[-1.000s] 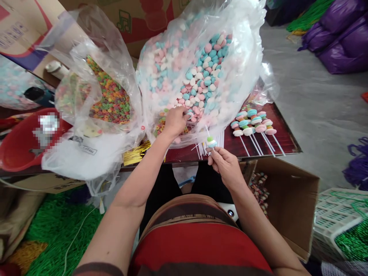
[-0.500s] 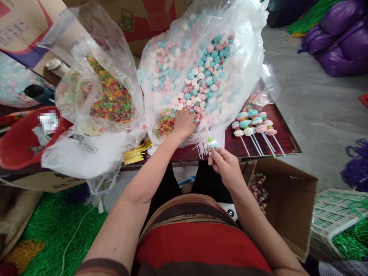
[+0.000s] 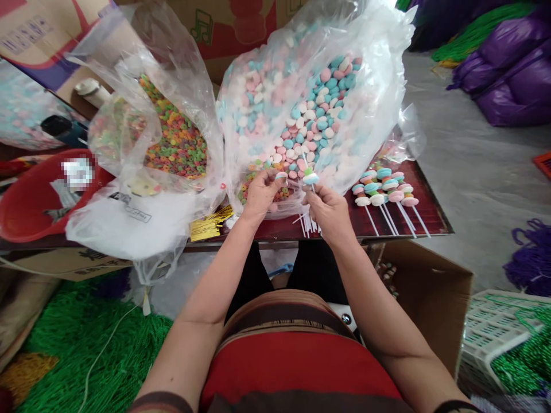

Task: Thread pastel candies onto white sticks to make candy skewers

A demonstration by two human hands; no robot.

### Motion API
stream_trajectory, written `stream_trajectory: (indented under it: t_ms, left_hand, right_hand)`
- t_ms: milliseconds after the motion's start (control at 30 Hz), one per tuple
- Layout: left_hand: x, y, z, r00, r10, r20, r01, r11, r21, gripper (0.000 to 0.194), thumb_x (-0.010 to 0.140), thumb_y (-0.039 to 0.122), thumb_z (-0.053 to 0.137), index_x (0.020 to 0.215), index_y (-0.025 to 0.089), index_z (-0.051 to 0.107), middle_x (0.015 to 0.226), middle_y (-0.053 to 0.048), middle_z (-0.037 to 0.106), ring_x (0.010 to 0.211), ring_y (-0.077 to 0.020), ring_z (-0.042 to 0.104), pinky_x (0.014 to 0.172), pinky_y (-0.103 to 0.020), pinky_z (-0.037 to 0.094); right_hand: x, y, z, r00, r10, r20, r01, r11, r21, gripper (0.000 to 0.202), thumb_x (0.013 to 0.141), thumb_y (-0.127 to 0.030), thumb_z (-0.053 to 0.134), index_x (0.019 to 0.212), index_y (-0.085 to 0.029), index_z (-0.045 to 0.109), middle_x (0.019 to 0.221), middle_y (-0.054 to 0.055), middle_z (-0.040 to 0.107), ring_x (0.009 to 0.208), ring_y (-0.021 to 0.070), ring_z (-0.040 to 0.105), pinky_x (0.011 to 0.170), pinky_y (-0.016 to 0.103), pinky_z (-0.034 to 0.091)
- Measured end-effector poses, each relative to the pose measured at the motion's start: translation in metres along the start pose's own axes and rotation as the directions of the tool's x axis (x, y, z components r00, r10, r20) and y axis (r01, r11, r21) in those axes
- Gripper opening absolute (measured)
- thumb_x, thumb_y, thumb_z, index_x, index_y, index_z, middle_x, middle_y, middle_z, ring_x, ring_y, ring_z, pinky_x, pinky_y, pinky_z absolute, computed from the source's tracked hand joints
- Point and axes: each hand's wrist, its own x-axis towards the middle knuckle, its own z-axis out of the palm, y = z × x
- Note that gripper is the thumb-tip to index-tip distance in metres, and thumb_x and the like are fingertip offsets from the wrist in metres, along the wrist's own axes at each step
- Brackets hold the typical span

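My left hand [image 3: 259, 198] pinches a small round marshmallow [image 3: 281, 176], pink and white with some blue, between thumb and fingers. In my right hand [image 3: 330, 213] a thin white stick is held upright; threaded on it are a blue-and-white marshmallow [image 3: 310, 179] and a green ring candy [image 3: 308, 171]. The two hands are close together but apart, in front of a big clear bag of pink, white and blue marshmallows [image 3: 307, 117]. Beneath my left hand lie loose ring candies [image 3: 282, 194]. Bare white sticks [image 3: 307, 223] lie below my right hand.
Several candy skewers [image 3: 390, 184] lie at the table's right. Left of the hands are yellow twist ties [image 3: 210, 225], a bag of ring candies [image 3: 181, 146] and a red basin [image 3: 26, 201]. An open cardboard box [image 3: 434, 298] stands below the table at right.
My left hand has drawn back from the marshmallow pile with one marshmallow in its fingers. My right hand has raised the stick a little, toward the bag. The view has shifted slightly.
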Motion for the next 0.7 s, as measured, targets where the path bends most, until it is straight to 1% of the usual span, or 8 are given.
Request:
stream_trajectory:
  t_ms: [33, 100, 167, 233, 333, 467, 567, 700]
  left_hand:
    - [-0.004, 0.003, 0.000, 1.000, -0.014, 0.003, 0.014, 0.998, -0.061, 0.043, 0.070, 0.051, 0.090, 0.091, 0.020, 0.068, 0.085, -0.001, 0.073, 0.081, -0.0148, 0.066, 0.076, -0.026, 0.052]
    - [-0.013, 0.011, 0.000, 0.997, -0.063, 0.054, 0.072, 0.978, -0.197, 0.049, 0.065, 0.053, 0.093, 0.089, 0.019, 0.067, 0.082, 0.001, 0.071, 0.074, -0.0116, 0.063, 0.069, -0.023, 0.049]
    - [-0.023, 0.019, 0.001, 0.986, -0.112, 0.120, 0.142, 0.948, -0.284, 0.053, 0.062, 0.056, 0.095, 0.086, 0.019, 0.066, 0.078, 0.003, 0.068, 0.066, -0.0080, 0.057, 0.060, -0.021, 0.043]
    - [-0.033, 0.025, 0.002, 0.971, -0.159, 0.176, 0.213, 0.914, -0.345, 0.057, 0.057, 0.058, 0.097, 0.085, 0.020, 0.064, 0.073, 0.005, 0.064, 0.059, -0.0057, 0.052, 0.053, -0.019, 0.038]
    - [-0.044, 0.029, 0.003, 0.949, -0.209, 0.237, 0.290, 0.874, -0.391, 0.061, 0.054, 0.058, 0.098, 0.086, 0.021, 0.062, 0.065, 0.008, 0.060, 0.053, -0.0045, 0.050, 0.050, -0.018, 0.035]
    - [-0.054, 0.030, 0.003, 0.935, -0.213, 0.284, 0.316, 0.863, -0.394, 0.061, 0.056, 0.059, 0.097, 0.085, 0.021, 0.059, 0.059, 0.010, 0.057, 0.049, -0.0046, 0.050, 0.048, -0.018, 0.035]
    - [-0.058, 0.029, 0.002, 0.934, -0.192, 0.302, 0.301, 0.877, -0.373, 0.061, 0.059, 0.062, 0.095, 0.091, 0.020, 0.064, 0.061, 0.008, 0.062, 0.052, -0.0060, 0.055, 0.051, -0.019, 0.041]
    - [-0.062, 0.027, 0.001, 0.962, -0.155, 0.226, 0.213, 0.941, -0.262, 0.055, 0.066, 0.061, 0.092, 0.096, 0.019, 0.071, 0.071, 0.005, 0.069, 0.058, -0.0062, 0.056, 0.055, -0.020, 0.044]
  right_hand:
    - [0.006, 0.000, 0.005, 1.000, -0.031, -0.003, 0.031, 0.999, -0.022, 0.040, 0.089, -0.060, 0.069, 0.092, -0.020, 0.074, 0.072, 0.001, 0.066, 0.061, 0.0128, 0.052, 0.052, 0.025, 0.040]
    - [0.012, 0.001, 0.014, 0.996, -0.088, 0.016, 0.089, 0.995, -0.049, 0.039, 0.089, -0.058, 0.068, 0.097, -0.020, 0.076, 0.079, 0.002, 0.069, 0.072, 0.0158, 0.059, 0.061, 0.026, 0.046]
    - [0.013, 0.000, 0.020, 0.990, -0.125, 0.062, 0.128, 0.991, -0.043, 0.039, 0.088, -0.054, 0.071, 0.105, -0.020, 0.077, 0.088, 0.002, 0.073, 0.081, 0.0174, 0.062, 0.071, 0.028, 0.051]
    - [0.009, 0.000, 0.022, 0.987, -0.124, 0.104, 0.125, 0.992, -0.005, 0.041, 0.086, -0.052, 0.074, 0.110, -0.020, 0.078, 0.093, 0.002, 0.074, 0.084, 0.0179, 0.063, 0.077, 0.030, 0.052]
    - [0.000, 0.000, 0.023, 0.992, -0.072, 0.106, 0.065, 0.996, 0.069, 0.044, 0.083, -0.053, 0.077, 0.110, -0.020, 0.079, 0.090, 0.002, 0.073, 0.081, 0.0178, 0.063, 0.071, 0.029, 0.052]
    - [-0.008, -0.001, 0.022, 0.997, 0.009, 0.075, -0.017, 0.995, 0.098, 0.038, 0.080, -0.051, 0.078, 0.101, -0.019, 0.080, 0.076, 0.000, 0.068, 0.072, 0.0164, 0.061, 0.059, 0.027, 0.049]
    - [-0.010, -0.003, 0.021, 0.998, 0.051, 0.044, -0.054, 0.995, 0.084, 0.032, 0.081, -0.049, 0.076, 0.093, -0.019, 0.078, 0.069, -0.001, 0.065, 0.066, 0.0153, 0.060, 0.055, 0.026, 0.047]
    - [-0.010, -0.004, 0.019, 0.998, 0.063, 0.022, -0.063, 0.998, 0.019, 0.032, 0.082, -0.050, 0.075, 0.094, -0.020, 0.076, 0.069, -0.001, 0.064, 0.065, 0.0149, 0.059, 0.053, 0.025, 0.044]
